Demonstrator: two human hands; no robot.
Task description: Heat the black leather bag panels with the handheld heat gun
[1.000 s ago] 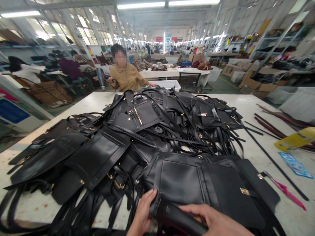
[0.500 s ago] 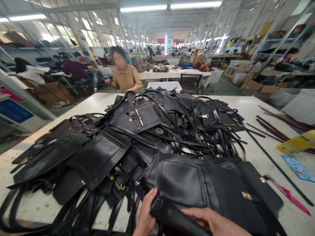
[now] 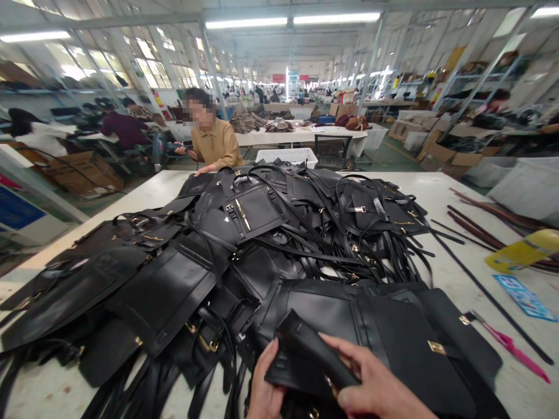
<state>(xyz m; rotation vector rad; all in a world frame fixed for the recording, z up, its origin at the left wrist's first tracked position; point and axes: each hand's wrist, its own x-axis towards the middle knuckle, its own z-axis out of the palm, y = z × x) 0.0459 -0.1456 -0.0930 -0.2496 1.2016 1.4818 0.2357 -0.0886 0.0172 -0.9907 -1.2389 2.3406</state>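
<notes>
A black leather bag (image 3: 317, 355) is between my hands at the near edge of the table, one edge of it curled up into a rounded fold. My left hand (image 3: 267, 381) grips its left side, thumb on top near a small stitched tab. My right hand (image 3: 371, 378) is closed round the folded part, fingers on top and thumb below. Under and beyond it lies another black bag (image 3: 406, 337) with a gold clasp, flat on the table. The underside of the held bag is hidden.
A heap of black bags with straps (image 3: 257, 215) covers much of the white table (image 3: 463, 233). At right lie a pink-handled tool (image 3: 515, 349), a yellow cylindrical object (image 3: 524, 250) and brown strips (image 3: 476, 227). Across the table a person (image 3: 213, 137) holds a heat gun (image 3: 159, 151).
The bag's edge has been lifted and turned up, and my right hand now wraps round it. Across the table, the person's free hand has moved left onto the heap.
</notes>
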